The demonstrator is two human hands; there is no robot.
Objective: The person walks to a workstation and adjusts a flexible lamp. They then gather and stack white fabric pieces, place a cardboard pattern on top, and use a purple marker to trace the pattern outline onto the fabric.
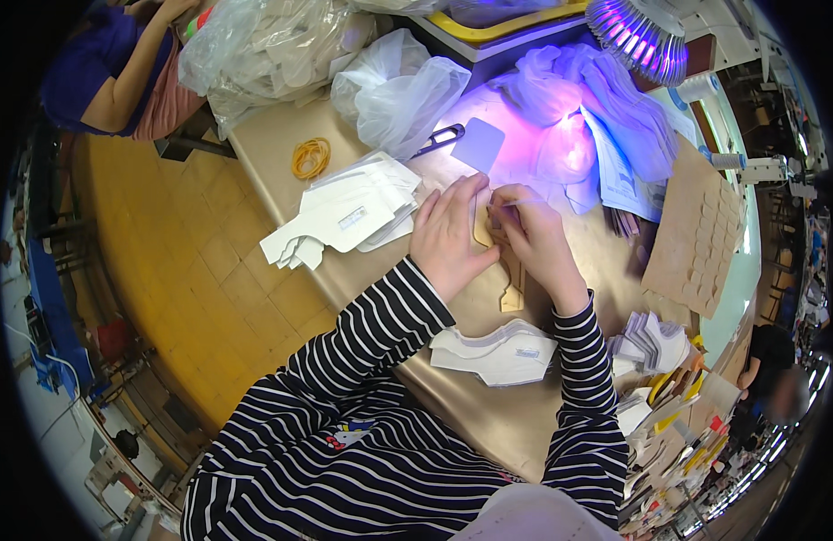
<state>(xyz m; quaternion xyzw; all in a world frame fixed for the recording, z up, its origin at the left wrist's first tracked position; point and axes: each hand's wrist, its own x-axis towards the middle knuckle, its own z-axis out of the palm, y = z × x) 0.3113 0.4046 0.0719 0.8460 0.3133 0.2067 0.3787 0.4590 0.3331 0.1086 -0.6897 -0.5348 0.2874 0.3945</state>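
My left hand (449, 236) lies flat on a tan cut-out piece (511, 287) on the work table (489, 415), pressing it down. My right hand (535, 236) is right beside it, fingers pinched on a thin pen-like tool (505, 206) whose tip meets the same tan piece. Most of the piece is hidden under both hands; its lower end sticks out toward me.
Stacks of white cut pieces (349, 216), (496, 353), (653, 341) lie around my hands. Yellow rubber bands (310, 157), black snips (439, 140), plastic bags (398, 95), a purple lamp (640, 36) and a cardboard sheet (696, 239) sit farther back. Another person (119, 63) sits far left.
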